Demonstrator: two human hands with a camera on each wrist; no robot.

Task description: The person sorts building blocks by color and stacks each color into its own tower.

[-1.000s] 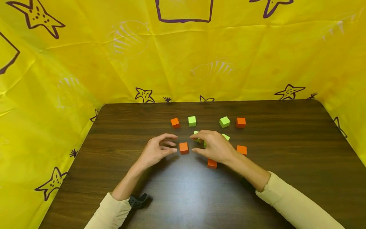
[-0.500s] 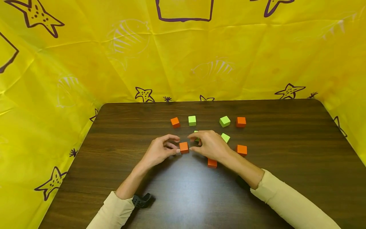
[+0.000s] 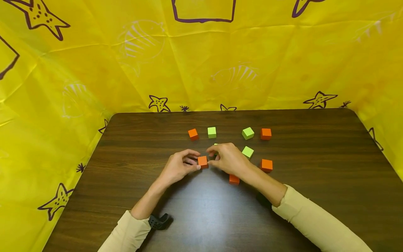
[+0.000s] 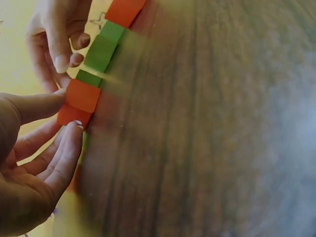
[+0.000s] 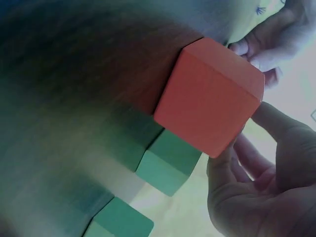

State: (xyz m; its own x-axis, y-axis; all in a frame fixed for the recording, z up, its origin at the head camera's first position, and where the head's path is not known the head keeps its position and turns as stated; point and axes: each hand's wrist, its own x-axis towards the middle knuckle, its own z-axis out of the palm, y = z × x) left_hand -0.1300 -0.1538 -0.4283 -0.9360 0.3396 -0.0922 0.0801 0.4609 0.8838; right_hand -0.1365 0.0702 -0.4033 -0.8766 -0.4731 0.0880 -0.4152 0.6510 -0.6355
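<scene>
An orange cube (image 3: 202,161) rests on the table between both hands. My left hand (image 3: 177,168) curves around its left side, the thumb tip at its near left corner; no firm grip is visible. On the other side, my right hand (image 3: 233,161) is bent loosely, its thumb tip close to the cube's right face. In the left wrist view, fingers of the left hand (image 4: 34,173) lie beside orange cubes (image 4: 83,95). A large orange cube (image 5: 205,98) covers the right hand's fingertips (image 5: 271,182) in the right wrist view, so contact there is hidden.
Behind the hands stand an orange cube (image 3: 193,134), green cubes (image 3: 212,132) (image 3: 248,133) and another orange cube (image 3: 266,134). Near the right forearm are a green cube (image 3: 247,152) and orange cubes (image 3: 266,165) (image 3: 234,179). A dark strap-like object (image 3: 160,221) is by the left sleeve.
My left hand has moved right to the orange cube, and my right hand has shifted slightly left toward it. The cube itself has stayed in place.
</scene>
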